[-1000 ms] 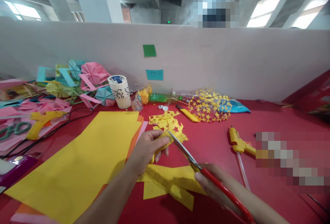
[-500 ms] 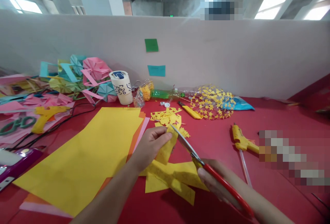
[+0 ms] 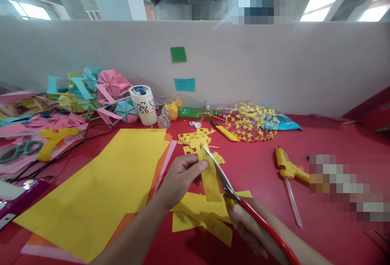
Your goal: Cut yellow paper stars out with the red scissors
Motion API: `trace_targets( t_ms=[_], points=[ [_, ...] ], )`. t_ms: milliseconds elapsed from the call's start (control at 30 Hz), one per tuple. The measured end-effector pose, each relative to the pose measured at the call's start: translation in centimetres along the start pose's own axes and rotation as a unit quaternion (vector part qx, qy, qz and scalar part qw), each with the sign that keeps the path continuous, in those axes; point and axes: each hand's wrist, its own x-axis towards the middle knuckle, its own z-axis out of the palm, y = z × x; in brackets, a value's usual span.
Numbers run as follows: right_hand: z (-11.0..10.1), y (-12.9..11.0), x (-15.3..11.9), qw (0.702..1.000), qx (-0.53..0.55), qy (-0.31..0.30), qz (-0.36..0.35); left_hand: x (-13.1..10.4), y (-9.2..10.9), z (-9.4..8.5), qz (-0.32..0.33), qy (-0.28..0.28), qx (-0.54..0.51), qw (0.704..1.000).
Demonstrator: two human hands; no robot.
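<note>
My left hand (image 3: 184,175) pinches a narrow yellow paper strip (image 3: 211,183) between thumb and fingers. My right hand (image 3: 251,220) grips red-handled scissors (image 3: 265,224), whose blades point up and left beside the strip's upper end. Under the strip, several pieces of yellow paper (image 3: 199,212) overlap on the red table (image 3: 250,167). Just beyond my left hand lie yellow scraps (image 3: 195,137) with star-shaped holes and a small pile of cut stars (image 3: 218,158).
Large yellow sheets (image 3: 106,183) lie left. Behind are a white cup (image 3: 143,106), folded paper shapes (image 3: 112,84), a green bottle (image 3: 191,112), a yellow cutter (image 3: 225,131) and a star-covered clear object (image 3: 251,122). Glue guns (image 3: 284,165) rest right and left; green scissors (image 3: 21,151) sit far left.
The strip in my left hand has turned, and its lower end has swung right. The scissors stay close to its upper edge. My left hand has shifted slightly right.
</note>
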Motion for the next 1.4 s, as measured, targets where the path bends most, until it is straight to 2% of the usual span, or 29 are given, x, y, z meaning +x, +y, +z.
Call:
trace_targets(
  t_ms=[300, 433, 633, 800, 1133, 1300, 1400],
  points=[
    [-0.4, -0.3, 0.0, 0.998, -0.029, -0.004, -0.052, 0.1, -0.2, 0.0, -0.001, 0.002, -0.013, 1.0],
    [-0.3, 0.2, 0.2, 0.998, -0.038, -0.001, -0.05, 0.1, -0.1, 0.0, 0.003, -0.002, -0.027, 1.0],
    [-0.3, 1.1, 0.7, 0.993, -0.069, 0.019, -0.097, 0.2, -0.4, 0.0, 0.002, 0.0, -0.049, 0.999],
    [-0.6, 1.2, 0.6, 0.989, -0.119, 0.032, -0.087, 0.1, -0.4, 0.0, -0.009, 0.019, -0.06, 0.998],
    [-0.5, -0.1, -0.2, 0.992, -0.106, 0.046, -0.046, -0.1, 0.1, 0.0, -0.029, 0.047, -0.064, 0.996],
    [-0.4, 0.2, -0.1, 0.994, -0.085, 0.059, -0.023, 0.1, 0.1, -0.4, -0.039, 0.042, -0.13, 0.99],
    [-0.6, 0.4, 0.2, 0.994, -0.07, 0.073, -0.03, 0.4, 0.0, -0.9, -0.069, 0.021, -0.202, 0.977]
  ],
)
